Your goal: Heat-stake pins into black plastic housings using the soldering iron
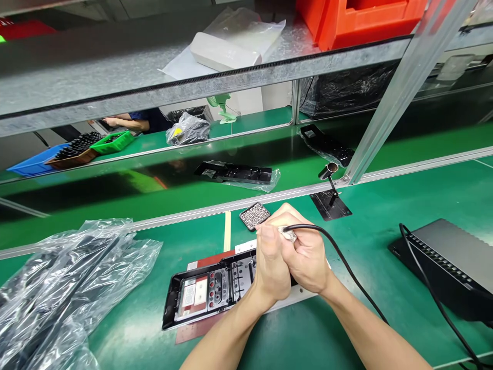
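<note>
bare forearms (231,331) reach in close, ending in two hands pressed together above the green bench (300,341). both the left hand (272,262) and the right hand (308,257) are curled snugly around what seems a corded tool (288,234), of which i can see just a whitish wrapped top with a black cable (339,250) running off to the right; whatever lies lower is hidden in their grip. beneath them, the black housing (215,288) lies hollow side up, slantwise over a reddish-brown sheet (192,332) and a pale plate (295,299), its right part covered by the hands. it looks like thin moulded plastic: light, fairly stiff, smooth enough to slide, so i'd take it by the long side walls and keep off the clear-looking window (194,294), which would likely scratch. the tool seems the heavier piece, best held around its body, with the wrapping probably giving a softer, surer grip and the cable left slack. just beyond sits a small dish (245,222) of tiny metal pieces (254,216), easy to spill if knocked.
</note>
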Motion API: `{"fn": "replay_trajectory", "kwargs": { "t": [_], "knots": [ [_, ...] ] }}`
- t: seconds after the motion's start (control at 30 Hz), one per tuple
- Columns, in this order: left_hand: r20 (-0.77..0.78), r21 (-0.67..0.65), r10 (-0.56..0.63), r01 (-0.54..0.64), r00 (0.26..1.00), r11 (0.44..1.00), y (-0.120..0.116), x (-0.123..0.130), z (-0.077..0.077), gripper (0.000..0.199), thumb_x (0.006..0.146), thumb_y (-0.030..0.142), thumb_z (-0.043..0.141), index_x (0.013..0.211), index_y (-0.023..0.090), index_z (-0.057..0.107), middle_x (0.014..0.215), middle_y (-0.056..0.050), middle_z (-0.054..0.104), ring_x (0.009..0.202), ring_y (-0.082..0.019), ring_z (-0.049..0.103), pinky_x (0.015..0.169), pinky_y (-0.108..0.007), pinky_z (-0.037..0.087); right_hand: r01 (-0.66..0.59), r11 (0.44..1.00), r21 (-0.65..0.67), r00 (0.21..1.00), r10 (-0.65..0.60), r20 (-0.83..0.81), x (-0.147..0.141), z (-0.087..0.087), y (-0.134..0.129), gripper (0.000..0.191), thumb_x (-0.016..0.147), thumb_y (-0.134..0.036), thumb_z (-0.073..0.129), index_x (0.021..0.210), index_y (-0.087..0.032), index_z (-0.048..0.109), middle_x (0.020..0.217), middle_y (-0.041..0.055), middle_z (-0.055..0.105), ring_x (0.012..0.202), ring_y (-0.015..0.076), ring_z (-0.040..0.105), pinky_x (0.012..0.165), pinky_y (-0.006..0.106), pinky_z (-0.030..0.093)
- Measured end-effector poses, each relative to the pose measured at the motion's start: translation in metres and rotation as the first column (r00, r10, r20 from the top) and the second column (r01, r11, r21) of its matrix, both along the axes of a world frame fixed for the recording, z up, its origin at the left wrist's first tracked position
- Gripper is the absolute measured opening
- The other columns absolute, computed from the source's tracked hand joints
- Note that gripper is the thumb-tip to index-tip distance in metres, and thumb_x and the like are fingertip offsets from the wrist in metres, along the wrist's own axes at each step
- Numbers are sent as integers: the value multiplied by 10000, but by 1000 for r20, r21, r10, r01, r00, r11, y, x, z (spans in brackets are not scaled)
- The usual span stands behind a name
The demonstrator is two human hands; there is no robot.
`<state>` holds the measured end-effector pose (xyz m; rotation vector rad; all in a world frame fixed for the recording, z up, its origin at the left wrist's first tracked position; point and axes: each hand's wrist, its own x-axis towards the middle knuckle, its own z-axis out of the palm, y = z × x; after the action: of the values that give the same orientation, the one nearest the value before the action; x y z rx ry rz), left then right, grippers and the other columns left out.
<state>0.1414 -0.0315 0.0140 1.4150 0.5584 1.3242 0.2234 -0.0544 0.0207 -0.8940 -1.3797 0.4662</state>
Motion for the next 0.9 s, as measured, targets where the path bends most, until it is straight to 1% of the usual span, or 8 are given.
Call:
{"fn": "replay_trajectory", "kwargs": {
  "t": [0.2,0.33,0.4,0.57,0.73,0.9],
  "knots": [
    [-44,-17,17,-18,999,1000,0,0,2,654,1038,688,199,655,227,459,651,-7,453,623,-181,407,581,-350,328,-7,1000,0,1000,7,2,0,0,2,90,962,-276,654,924,-237,726,870,30,634,815,189,597,735,350,486],
    [-61,-15,43,-44,997,999,0,0,2,663,1037,691,180,673,226,482,667,-14,491,635,-185,429,607,-353,363,-1,1000,-3,1000,1,3,-1,-1,2,79,960,-253,647,934,-237,719,877,30,636,811,185,597,738,349,491],
    [-74,-20,32,-34,997,999,0,0,2,673,1035,694,163,678,225,487,684,-19,502,644,-188,436,622,-355,372,1,1000,-1,1000,-1,0,-1,-1,1,78,960,-235,638,940,-236,713,883,27,637,807,179,597,744,347,495],
    [-63,-23,11,-12,998,1000,0,-1,1,669,1043,680,146,662,226,457,671,-15,470,635,-183,420,607,-355,351,7,1000,2,1000,-7,1,-1,-1,2,65,947,-216,651,934,-234,712,873,20,627,801,176,593,740,342,494],
    [-82,-20,11,-12,997,1000,-1,-2,-1,633,1029,701,238,652,230,428,650,-5,445,627,-180,406,590,-353,327,1,1000,8,1000,-1,-7,-1,-2,1,91,955,-205,632,943,-239,715,896,21,649,824,173,604,763,344,502],
    [-88,-49,13,-18,996,999,-1,-1,-2,635,1014,725,240,648,234,407,650,-7,441,627,-181,401,586,-352,328,20,1000,-7,1000,-20,-5,-2,-2,1,74,944,-221,649,911,-232,714,877,26,652,811,179,605,741,345,503]
  ]
}}
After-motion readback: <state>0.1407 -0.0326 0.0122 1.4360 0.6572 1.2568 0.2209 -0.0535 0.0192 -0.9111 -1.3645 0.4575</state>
